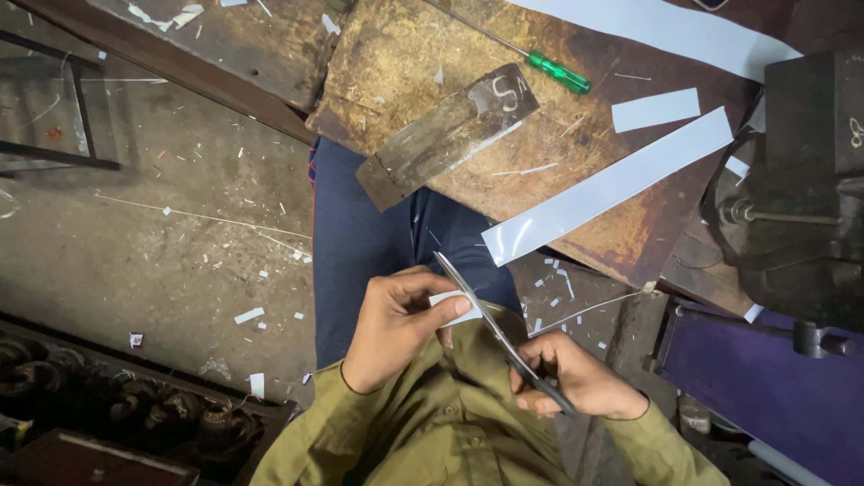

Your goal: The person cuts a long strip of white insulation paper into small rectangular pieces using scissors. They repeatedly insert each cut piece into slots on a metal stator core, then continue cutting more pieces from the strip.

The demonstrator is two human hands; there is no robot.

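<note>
Left hand (pixel 391 328) pinches a small white paper piece (pixel 453 308); right hand (pixel 576 378) grips scissors (pixel 495 328), blades meeting the paper.

You hold a small white paper piece (pixel 454 308) against grey steel scissors (pixel 499 337). Your sleeves (pixel 432 432) are olive; the screwdriver handle (pixel 558 72) at the rusty brown workbench's (pixel 405 63) far edge is green.
</note>
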